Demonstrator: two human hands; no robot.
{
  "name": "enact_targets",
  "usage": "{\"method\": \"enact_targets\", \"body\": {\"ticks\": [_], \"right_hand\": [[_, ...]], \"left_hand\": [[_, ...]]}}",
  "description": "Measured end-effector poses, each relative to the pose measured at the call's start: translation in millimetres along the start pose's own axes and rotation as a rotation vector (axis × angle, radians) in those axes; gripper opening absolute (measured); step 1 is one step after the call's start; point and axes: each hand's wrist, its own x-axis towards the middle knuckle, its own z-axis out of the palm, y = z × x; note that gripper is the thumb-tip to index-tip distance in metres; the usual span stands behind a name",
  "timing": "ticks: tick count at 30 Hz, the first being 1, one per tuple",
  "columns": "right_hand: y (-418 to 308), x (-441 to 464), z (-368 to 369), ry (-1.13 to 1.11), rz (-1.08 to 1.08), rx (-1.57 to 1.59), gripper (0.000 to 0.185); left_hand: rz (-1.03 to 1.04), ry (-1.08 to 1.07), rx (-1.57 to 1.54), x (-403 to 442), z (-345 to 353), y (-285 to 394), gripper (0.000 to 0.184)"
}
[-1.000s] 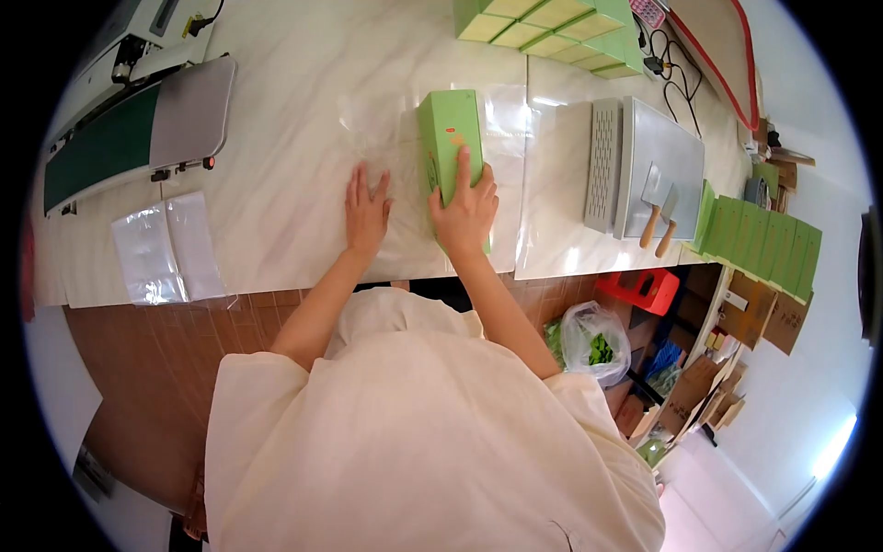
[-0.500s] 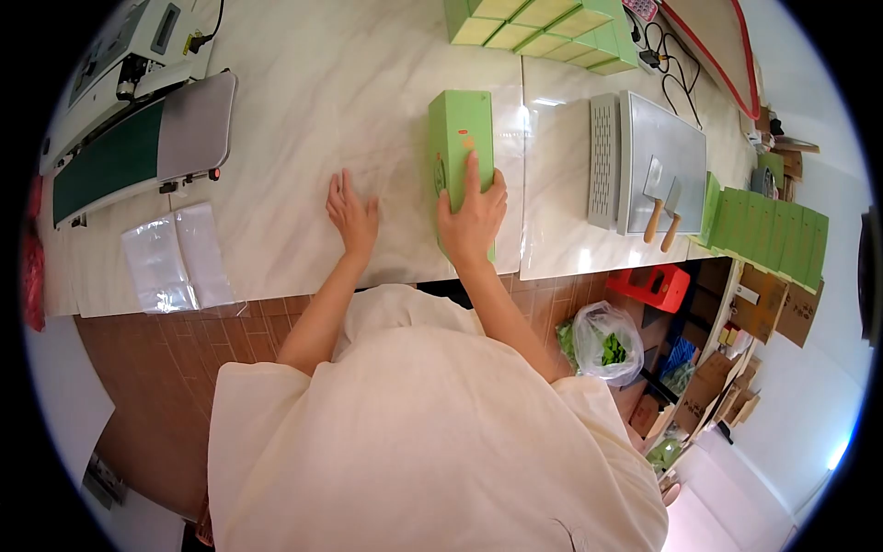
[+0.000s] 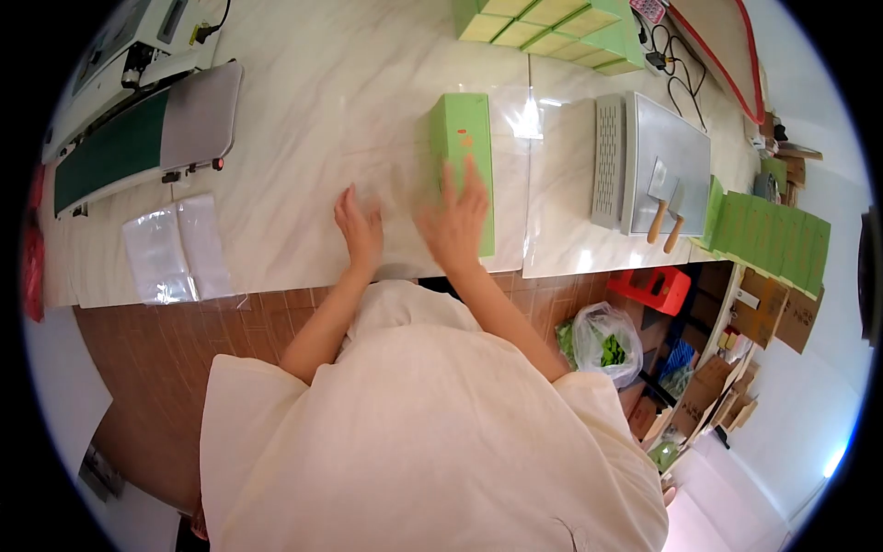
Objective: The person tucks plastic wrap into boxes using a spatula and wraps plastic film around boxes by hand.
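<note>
A long pale-green box (image 3: 465,124) with small orange and red marks lies lengthwise on the marble-patterned table (image 3: 294,138). Over its lower left side hovers my right hand (image 3: 457,221), smeared by motion, its fingers apart and not wrapped round the box. Whether the fingertips touch the box I cannot tell. To the left of it, near the table's front edge, my left hand (image 3: 360,230) is held with thumb and fingers apart and nothing visible in it. Shiny transparent film seems to lie around the box.
At left stand a machine with a green belt (image 3: 110,166) and clear plastic bags (image 3: 175,248). To the right, a metal hotplate-like device (image 3: 667,156) carries two wooden-handled scrapers (image 3: 659,216). Stacked green boxes (image 3: 552,32) stand at the back, with more green boxes (image 3: 768,230) at right.
My right hand has let go of the green box and shifted left, its fingers now blurred. My left hand has turned slightly, with its fingers closer together. The box stays about where it was.
</note>
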Motion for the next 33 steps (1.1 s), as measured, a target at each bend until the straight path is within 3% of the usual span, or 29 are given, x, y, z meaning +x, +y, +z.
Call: {"method": "enact_targets", "body": {"ticks": [2, 4, 5, 10, 12, 13, 16, 19, 27, 30, 32, 33], "right_hand": [[-9, -27, 15, -0.187, -0.358, 0.224, 0.095], [-9, -59, 40, -0.3, -0.311, 0.295, 0.099], [-10, -71, 53, -0.421, -0.268, 0.367, 0.103], [5, -92, 95, -0.535, -0.265, 0.316, 0.097], [8, -97, 102, -0.414, -0.355, 0.24, 0.085], [8, -98, 105, -0.372, -0.318, 0.302, 0.067], [8, -97, 105, -0.309, -0.285, 0.336, 0.052], [7, -93, 102, -0.234, -0.213, 0.426, 0.043], [10, -95, 107, -0.195, -0.207, 0.392, 0.047], [11, -93, 101, -0.189, -0.204, 0.394, 0.045], [10, -90, 93, -0.18, -0.2, 0.392, 0.045], [9, -92, 86, -0.225, -0.15, 0.463, 0.047]], "left_hand": [[-0.066, -0.075, -0.135, -20, -13, -2, 0.058], [-0.387, -0.107, -0.39, -28, -23, -9, 0.048], [-0.392, -0.095, -0.378, -30, -27, -16, 0.048], [-0.587, -0.247, -0.46, -51, -49, -49, 0.04], [-0.619, -0.251, -0.512, -53, -51, -42, 0.041], [-0.645, -0.265, -0.546, -52, -53, -36, 0.041], [-0.649, -0.312, -0.524, -46, -49, -25, 0.041], [-0.556, -0.342, -0.446, -38, -42, -22, 0.04], [-0.19, -0.408, -0.064, -27, -41, -6, 0.026], [-0.342, -0.455, -0.209, -30, -46, -8, 0.023], [-0.572, -0.61, -0.331, -33, -51, -10, 0.018], [-0.57, -0.611, -0.333, -32, -53, -10, 0.018]]}}
